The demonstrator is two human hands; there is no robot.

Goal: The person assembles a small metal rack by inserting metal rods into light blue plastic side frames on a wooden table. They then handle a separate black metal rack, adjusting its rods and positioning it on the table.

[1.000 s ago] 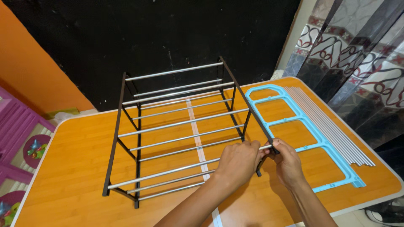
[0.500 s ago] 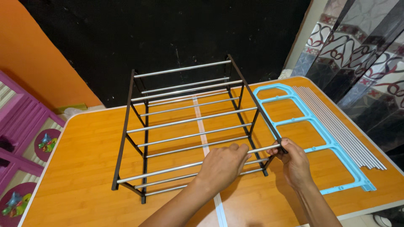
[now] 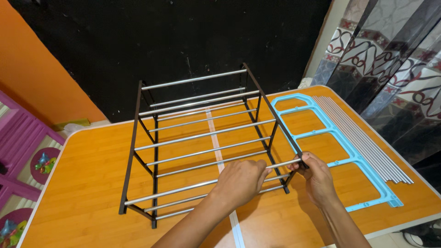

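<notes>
Blue frame [image 3: 338, 142], spare rods [image 3: 363, 138] right of rack [image 3: 202, 138]; table [image 3: 82, 183] beneath.

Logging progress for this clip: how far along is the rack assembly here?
Mostly built: the black-framed rack stands on the orange table with many silver rods already across it. In hand: the left hand and right hand grip one rod at the rack's front right corner. Left: a bundle of loose rods and a blue side frame lie unused alongside.
</notes>
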